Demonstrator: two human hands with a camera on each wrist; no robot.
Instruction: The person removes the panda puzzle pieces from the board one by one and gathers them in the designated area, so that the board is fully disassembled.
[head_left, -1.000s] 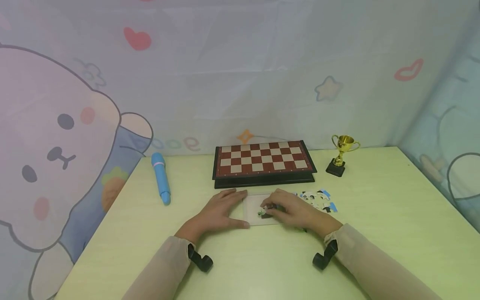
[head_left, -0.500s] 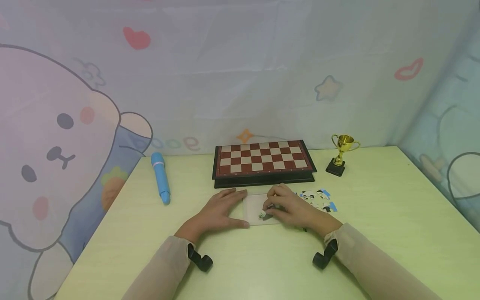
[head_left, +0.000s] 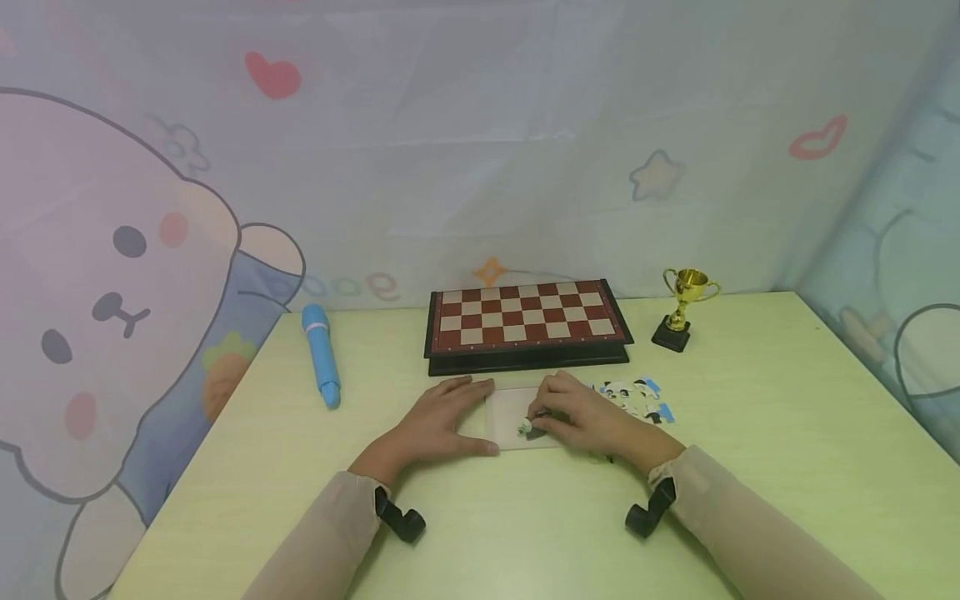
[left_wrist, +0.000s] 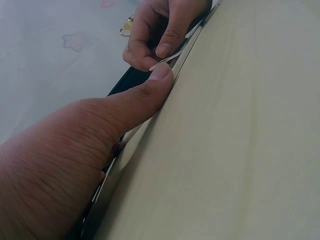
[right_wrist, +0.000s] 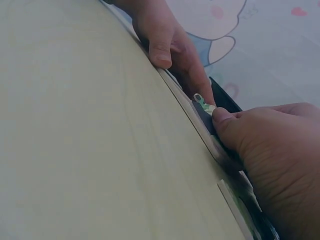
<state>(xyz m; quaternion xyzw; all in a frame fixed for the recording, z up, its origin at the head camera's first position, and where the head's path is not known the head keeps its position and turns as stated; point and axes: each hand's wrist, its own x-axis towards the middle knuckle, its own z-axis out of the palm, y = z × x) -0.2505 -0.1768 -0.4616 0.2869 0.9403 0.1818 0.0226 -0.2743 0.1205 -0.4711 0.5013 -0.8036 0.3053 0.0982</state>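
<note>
My right hand (head_left: 581, 415) pinches a small jigsaw piece (head_left: 524, 427), pale with green marks, between thumb and fingertips. The piece is tilted close over a flat whitish board (head_left: 504, 408), and the fingers cover part of it. In the right wrist view, a knob of the jigsaw piece (right_wrist: 198, 98) sticks out past the thumb. My left hand (head_left: 435, 423) lies spread at the board's left end, its thumb and fingers along the corners. To the right of the board, partly behind the right hand, are several panda jigsaw pieces (head_left: 637, 400) in white, black and blue.
A red-and-white checkered chess box (head_left: 528, 321) stands just behind the board. At the back right is a gold trophy cup (head_left: 682, 300) on a black base. Far to the left lies a blue microphone-like toy (head_left: 322, 354). A printed cloth (head_left: 450, 167) hangs behind the table.
The right fingers have shifted a little, and the jigsaw piece has gone from lying nearly flat to tilted up. The left hand has stayed in place.
</note>
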